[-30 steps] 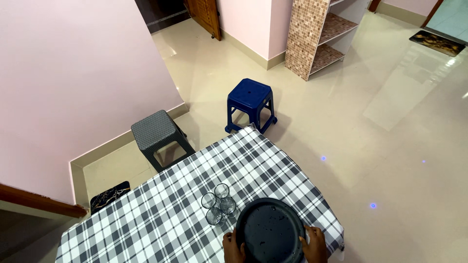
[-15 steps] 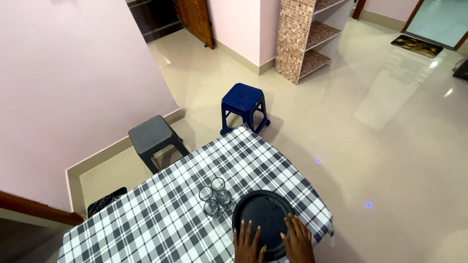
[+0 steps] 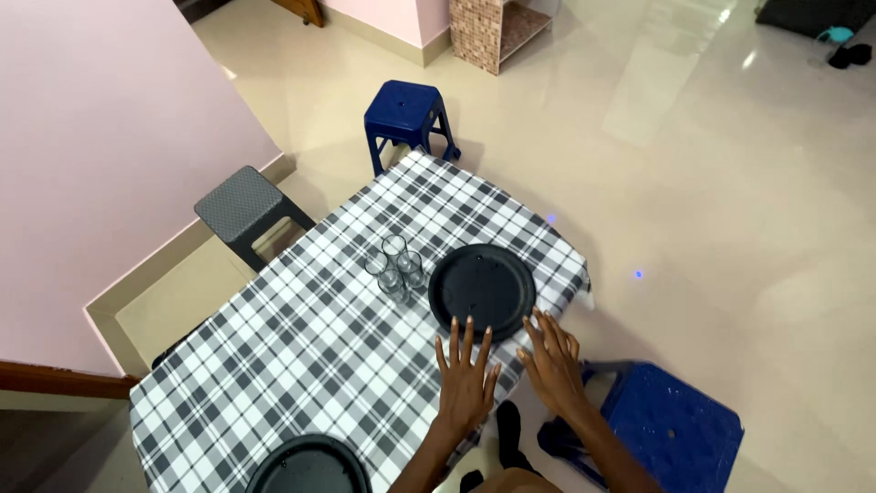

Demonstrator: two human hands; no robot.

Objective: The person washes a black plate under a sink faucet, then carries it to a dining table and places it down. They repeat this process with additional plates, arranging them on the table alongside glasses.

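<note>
We see the black plate (image 3: 482,291) lying flat on the checked counter (image 3: 301,347), close to the counter's near right corner, with only a narrow strip of cloth between its rim and the edge on that side. Our left hand (image 3: 466,376) rests palm down on the cloth, its grip spread wide and empty, fingertips just short of the plate's near rim. Our right hand (image 3: 551,363) lies flat at the counter's edge, grip also spread and holding nothing, fingertips near the plate's lower right rim. A cluster of clear glasses (image 3: 394,267) stands just beside the plate on its left. A second black plate (image 3: 310,466) sits at the near left edge, well apart. Between them the cloth offers broad open room. Around the counter, a blue stool (image 3: 408,117) stands at the far end, a grey stool (image 3: 245,206) by the pink wall (image 3: 100,146), another blue stool (image 3: 671,434) beside us, on a glossy cream floor (image 3: 712,183).
</note>
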